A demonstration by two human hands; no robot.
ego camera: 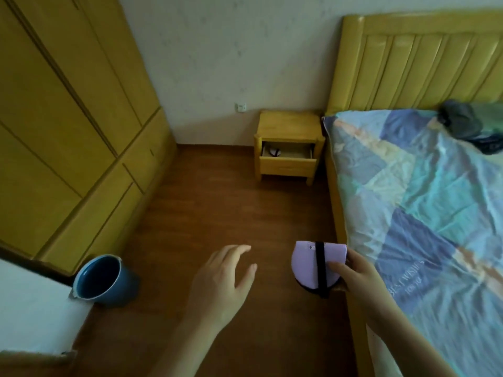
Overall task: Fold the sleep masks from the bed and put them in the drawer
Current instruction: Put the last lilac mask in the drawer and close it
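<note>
Right hand grips a lilac sleep mask, thumb pressed on its face, fingers behind; the mask is doubled over into a half-round, flat fold edge uppermost, its black strap running down across the front and hanging just past the lower rim. A dark lining shows at the bottom edge. Left hand is empty, fingers spread and loosely curved, held out over the wooden floor beside the mask but not touching it. Both hands sit off the bed's near left edge, over the floor, well apart from the drawer. Judgement: the folding of this mask looks finished, and the step in hand is the carry to the nightstand. The nightstand stands in the far corner between wall and headboard, touching or just beside the bed frame; its top drawer is pulled open. Inside, toward the drawer's left end, lies a small pale item with a dark band, probably a mask already stowed, though too small to be certain. On the bed, the patchwork cover shows no further masks in view; a dark bundle of cloth lies at the head end near the right edge, nature unclear. Remaining, as far as can be told: place this mask, then check the unseen part of the bed. A blue bucket sits by the wardrobe, off the direct line to the drawer.
</note>
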